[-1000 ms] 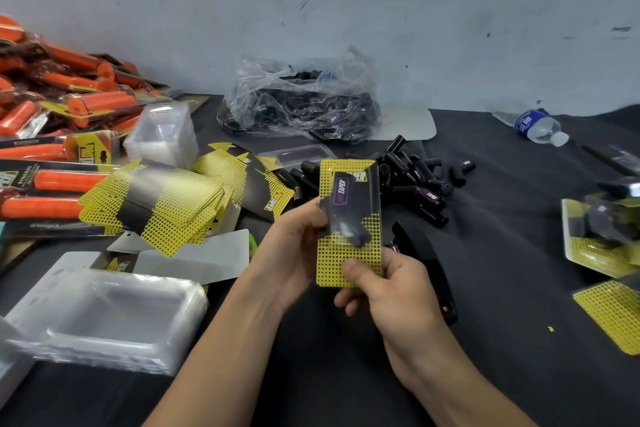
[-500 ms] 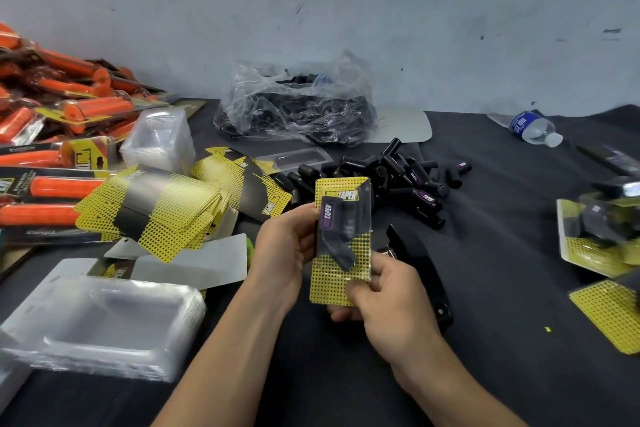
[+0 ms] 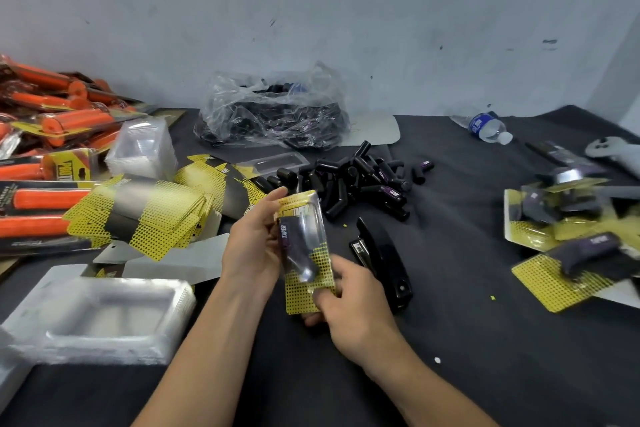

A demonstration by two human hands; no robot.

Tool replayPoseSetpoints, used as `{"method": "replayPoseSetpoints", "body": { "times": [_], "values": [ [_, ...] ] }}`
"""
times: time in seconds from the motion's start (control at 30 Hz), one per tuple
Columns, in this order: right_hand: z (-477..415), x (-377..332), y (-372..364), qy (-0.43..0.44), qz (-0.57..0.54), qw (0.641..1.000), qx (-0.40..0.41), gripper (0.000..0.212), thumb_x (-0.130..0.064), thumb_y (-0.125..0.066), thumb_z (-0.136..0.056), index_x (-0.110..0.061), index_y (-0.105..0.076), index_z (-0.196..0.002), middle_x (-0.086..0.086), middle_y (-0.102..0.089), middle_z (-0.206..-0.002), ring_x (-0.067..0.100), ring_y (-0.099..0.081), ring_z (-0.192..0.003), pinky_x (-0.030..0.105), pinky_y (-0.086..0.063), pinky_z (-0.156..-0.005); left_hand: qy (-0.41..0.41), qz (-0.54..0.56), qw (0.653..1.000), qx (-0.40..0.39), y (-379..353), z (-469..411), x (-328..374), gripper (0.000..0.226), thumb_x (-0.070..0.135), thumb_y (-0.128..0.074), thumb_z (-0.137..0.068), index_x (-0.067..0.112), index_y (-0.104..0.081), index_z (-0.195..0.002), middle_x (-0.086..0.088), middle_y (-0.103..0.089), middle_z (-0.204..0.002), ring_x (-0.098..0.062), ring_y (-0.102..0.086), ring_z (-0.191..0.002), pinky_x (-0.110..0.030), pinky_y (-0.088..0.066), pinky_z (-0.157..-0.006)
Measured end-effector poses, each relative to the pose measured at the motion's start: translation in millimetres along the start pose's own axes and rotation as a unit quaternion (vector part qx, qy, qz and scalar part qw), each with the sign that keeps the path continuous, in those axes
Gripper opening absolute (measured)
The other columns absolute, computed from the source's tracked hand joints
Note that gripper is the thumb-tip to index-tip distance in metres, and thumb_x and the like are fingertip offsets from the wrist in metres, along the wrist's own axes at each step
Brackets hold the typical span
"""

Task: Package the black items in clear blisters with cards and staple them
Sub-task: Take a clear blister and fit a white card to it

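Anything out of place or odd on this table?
A water bottle lies on its side at the far right instead of standing. Tiny yellow scraps lie loose near the stapler.

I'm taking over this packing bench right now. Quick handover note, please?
Left hand grips the pack at its upper edge; right hand pinches its lower end.
Stapler lies on the table right of the hands; loose black items piled behind it; spare cards at left; assembled packs at right.
Done: this pack is put together.
Left: probably staple it, then pack the pile.
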State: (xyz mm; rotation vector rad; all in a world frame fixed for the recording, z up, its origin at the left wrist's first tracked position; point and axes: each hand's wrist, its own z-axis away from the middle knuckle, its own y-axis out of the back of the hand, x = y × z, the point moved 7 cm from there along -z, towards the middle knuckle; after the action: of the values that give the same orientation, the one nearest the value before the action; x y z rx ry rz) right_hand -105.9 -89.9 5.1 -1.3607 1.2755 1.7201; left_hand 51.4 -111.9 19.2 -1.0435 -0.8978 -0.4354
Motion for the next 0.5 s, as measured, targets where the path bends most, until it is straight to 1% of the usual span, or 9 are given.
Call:
{"method": "replayPoseSetpoints", "body": {
  "times": [0.07,0.13,0.2,0.27,0.3,0.33,0.37,0.43,0.5],
  "values": [
    [13,-4,5,0.004,0.005,1.000,0.014,0.028,0.000,-0.057,-0.093,-0.023,-0.072,-0.098,-0.003,-0.078,-0.079,0.016,-0.073,-0.061,0.035,-0.062,-0.066,-0.009,-0.029,1.000,-0.003,-5,8,2,0.026,0.012,-0.053,-0.099,0.015,-0.076,-0.111,-0.007,-0.074,-0.084,-0.018,-0.065,-0.068,-0.031,-0.054,-0.066],
    [29,-5,15,0.004,-0.018,0.999,0.029,0.028,0.002,-0.056,-0.092,-0.022,-0.071,-0.098,0.000,-0.077,-0.079,0.016,-0.071,-0.059,0.035,-0.060,-0.061,-0.018,-0.083,0.996,-0.025,-12,20,-3,0.025,0.015,-0.052,-0.102,0.015,-0.075,-0.112,-0.008,-0.074,-0.086,-0.018,-0.067,-0.069,-0.031,-0.054,-0.065],
    [49,-3,32,0.004,-0.045,0.998,0.045,0.031,0.003,-0.056,-0.092,-0.024,-0.071,-0.099,0.000,-0.078,-0.081,0.015,-0.070,-0.058,0.030,-0.056,-0.055,-0.017,-0.108,0.993,-0.052,-22,34,-12,0.022,0.021,-0.056,-0.103,0.013,-0.074,-0.113,-0.009,-0.074,-0.088,-0.018,-0.068,-0.071,-0.032,-0.054,-0.067],
    [69,3,52,-0.006,-0.064,0.996,0.063,0.034,0.003,-0.057,-0.093,-0.027,-0.072,-0.101,0.000,-0.079,-0.082,0.017,-0.070,-0.059,0.026,-0.054,-0.054,-0.012,-0.116,0.990,-0.074,-36,52,-22,0.022,0.022,-0.060,-0.102,0.010,-0.074,-0.112,-0.007,-0.075,-0.085,-0.015,-0.070,-0.066,-0.027,-0.055,-0.058],
    [80,8,63,-0.017,-0.074,0.994,0.076,0.033,0.002,-0.058,-0.094,-0.027,-0.072,-0.101,0.000,-0.079,-0.082,0.019,-0.072,-0.061,0.027,-0.054,-0.054,-0.008,-0.122,0.989,-0.082,-45,61,-27,0.022,0.023,-0.061,-0.101,0.009,-0.074,-0.112,-0.007,-0.076,-0.084,-0.013,-0.069,-0.065,-0.024,-0.054,-0.053],
    [91,14,75,-0.031,-0.087,0.991,0.095,0.032,0.002,-0.059,-0.095,-0.026,-0.072,-0.100,0.001,-0.079,-0.083,0.021,-0.073,-0.062,0.029,-0.055,-0.054,-0.005,-0.139,0.986,-0.090,-55,70,-33,0.023,0.024,-0.062,-0.101,0.009,-0.075,-0.111,-0.007,-0.076,-0.086,-0.012,-0.069,-0.066,-0.023,-0.053,-0.053],
    [101,21,88,-0.044,-0.101,0.987,0.120,0.030,0.002,-0.059,-0.096,-0.024,-0.073,-0.099,0.001,-0.079,-0.083,0.022,-0.073,-0.064,0.030,-0.056,-0.054,0.002,-0.167,0.981,-0.100,-67,79,-40,0.024,0.027,-0.061,-0.102,0.010,-0.075,-0.111,-0.008,-0.077,-0.090,-0.014,-0.069,-0.070,-0.024,-0.053,-0.056],
    [119,35,114,-0.072,-0.128,0.973,0.177,0.026,0.001,-0.059,-0.098,-0.019,-0.074,-0.096,0.004,-0.079,-0.084,0.024,-0.074,-0.066,0.033,-0.056,-0.056,0.027,-0.235,0.962,-0.134,-92,101,-60,0.028,0.032,-0.056,-0.105,0.013,-0.075,-0.111,-0.010,-0.079,-0.099,-0.022,-0.072,-0.081,-0.033,-0.054,-0.068],
    [130,45,144,-0.093,-0.155,0.955,0.237,0.023,0.000,-0.060,-0.098,-0.017,-0.075,-0.096,0.006,-0.079,-0.082,0.024,-0.073,-0.065,0.034,-0.056,-0.056,0.060,-0.283,0.934,-0.208,-119,127,-85,0.020,0.025,-0.059,-0.104,0.016,-0.075,-0.113,-0.010,-0.080,-0.102,-0.023,-0.075,-0.085,-0.034,-0.057,-0.070]
  ]
}}
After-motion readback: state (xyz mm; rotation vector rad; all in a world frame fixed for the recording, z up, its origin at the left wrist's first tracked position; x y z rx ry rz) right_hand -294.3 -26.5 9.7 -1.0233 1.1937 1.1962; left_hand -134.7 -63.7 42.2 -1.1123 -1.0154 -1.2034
